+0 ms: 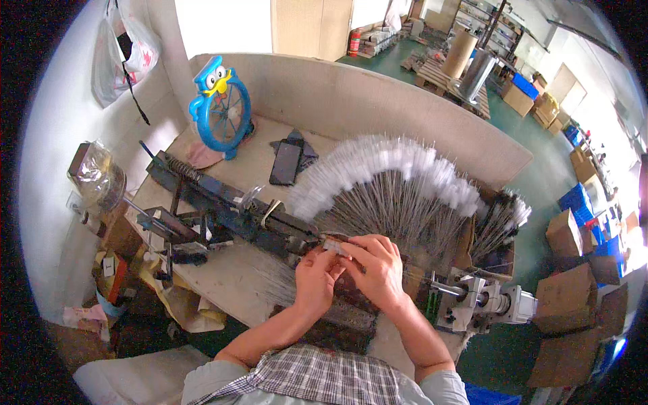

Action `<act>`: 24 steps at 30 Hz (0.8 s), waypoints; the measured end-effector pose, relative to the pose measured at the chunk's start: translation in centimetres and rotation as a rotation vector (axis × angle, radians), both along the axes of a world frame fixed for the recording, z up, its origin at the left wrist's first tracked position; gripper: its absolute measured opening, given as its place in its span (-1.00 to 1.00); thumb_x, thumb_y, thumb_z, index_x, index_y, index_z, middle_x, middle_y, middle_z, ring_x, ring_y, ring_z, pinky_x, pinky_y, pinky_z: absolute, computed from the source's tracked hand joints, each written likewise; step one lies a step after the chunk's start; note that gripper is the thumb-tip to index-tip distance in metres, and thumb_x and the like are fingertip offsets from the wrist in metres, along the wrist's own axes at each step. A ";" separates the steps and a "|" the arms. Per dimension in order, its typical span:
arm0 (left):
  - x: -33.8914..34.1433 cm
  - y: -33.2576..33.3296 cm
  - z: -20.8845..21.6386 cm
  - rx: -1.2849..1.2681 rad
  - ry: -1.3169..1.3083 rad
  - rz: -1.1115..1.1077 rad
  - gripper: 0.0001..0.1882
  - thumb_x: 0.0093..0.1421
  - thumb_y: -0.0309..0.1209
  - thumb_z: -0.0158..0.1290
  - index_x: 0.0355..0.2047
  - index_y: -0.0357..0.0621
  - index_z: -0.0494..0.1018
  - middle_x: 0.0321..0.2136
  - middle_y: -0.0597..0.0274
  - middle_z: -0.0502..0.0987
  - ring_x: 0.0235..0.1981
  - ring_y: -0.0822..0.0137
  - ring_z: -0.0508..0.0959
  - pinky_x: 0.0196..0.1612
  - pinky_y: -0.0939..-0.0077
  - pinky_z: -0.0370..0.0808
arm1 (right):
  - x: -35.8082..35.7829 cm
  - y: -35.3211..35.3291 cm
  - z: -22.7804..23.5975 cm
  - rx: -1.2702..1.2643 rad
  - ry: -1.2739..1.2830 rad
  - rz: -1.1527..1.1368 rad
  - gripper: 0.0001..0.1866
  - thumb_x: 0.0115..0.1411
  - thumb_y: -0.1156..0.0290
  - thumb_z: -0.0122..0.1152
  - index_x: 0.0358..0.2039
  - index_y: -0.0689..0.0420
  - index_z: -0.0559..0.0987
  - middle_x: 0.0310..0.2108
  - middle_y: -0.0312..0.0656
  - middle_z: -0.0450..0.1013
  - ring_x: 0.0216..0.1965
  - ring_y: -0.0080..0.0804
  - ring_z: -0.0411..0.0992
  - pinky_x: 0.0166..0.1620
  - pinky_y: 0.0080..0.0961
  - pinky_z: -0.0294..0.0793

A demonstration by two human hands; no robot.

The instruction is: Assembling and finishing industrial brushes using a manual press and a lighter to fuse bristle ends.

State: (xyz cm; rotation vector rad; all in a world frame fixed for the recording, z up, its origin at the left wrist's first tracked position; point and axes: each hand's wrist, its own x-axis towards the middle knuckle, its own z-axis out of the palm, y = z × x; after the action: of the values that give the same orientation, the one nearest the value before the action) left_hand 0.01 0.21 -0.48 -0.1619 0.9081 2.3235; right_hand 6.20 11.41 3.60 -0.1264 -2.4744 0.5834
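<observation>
My left hand (315, 278) and my right hand (379, 271) come together at the end of a long dark metal machine (250, 217). The fingers of both hands are closed around a small whitish tuft (333, 246), which looks like bristles; the fingers hide part of it. Just beyond my hands, a wide fan of wire-stemmed brushes (385, 165) with white bristle heads lies on the bench. Loose thin wires (273, 277) lie beside my left hand.
A motor unit with a shaft (482, 300) sits at the right. Dark-bristled brushes (503, 219) stand in a box. Farther back are a phone (286, 162) and a blue cartoon-shaped fan (226, 111). A low panel (378, 94) edges the bench; cartons (565, 300) stand right.
</observation>
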 end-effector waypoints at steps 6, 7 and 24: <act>0.1 0.2 0.6 -0.031 -0.011 0.037 -0.88 0.14 -0.49 -0.06 -0.32 -0.25 0.41 -0.39 0.17 0.52 -0.37 0.32 0.54 -0.27 0.49 0.51 | -0.5 -0.4 -0.7 0.038 0.049 -0.080 -0.69 -0.14 0.37 0.29 -0.29 0.02 0.57 -0.28 -0.35 0.46 -0.17 -0.34 0.38 -0.13 -0.35 0.33; 0.0 0.3 0.2 -0.029 -0.009 0.037 -0.88 0.14 -0.49 -0.06 -0.32 -0.25 0.41 -0.39 0.17 0.52 -0.37 0.32 0.54 -0.27 0.49 0.51 | -0.4 -0.4 -0.6 0.040 0.051 -0.080 -0.69 -0.14 0.37 0.29 -0.29 0.02 0.57 -0.28 -0.35 0.46 -0.17 -0.34 0.38 -0.13 -0.35 0.33; 0.3 -0.7 1.0 -0.081 0.041 -0.153 -0.35 0.25 0.16 -0.43 -0.07 -0.18 0.30 -0.16 0.14 0.43 -0.13 0.23 0.44 -0.01 0.34 0.35 | 2.6 0.3 -0.1 0.169 -0.025 -0.126 -0.83 -0.16 0.40 0.30 -0.47 0.07 0.57 -0.56 -0.32 0.43 -0.40 -0.34 0.37 -0.17 -0.37 0.30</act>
State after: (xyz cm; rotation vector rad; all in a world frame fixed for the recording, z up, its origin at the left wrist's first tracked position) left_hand 0.35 -0.47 0.56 -0.0759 0.9999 2.1574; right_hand 8.82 11.68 3.52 -0.2225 -2.5057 0.3200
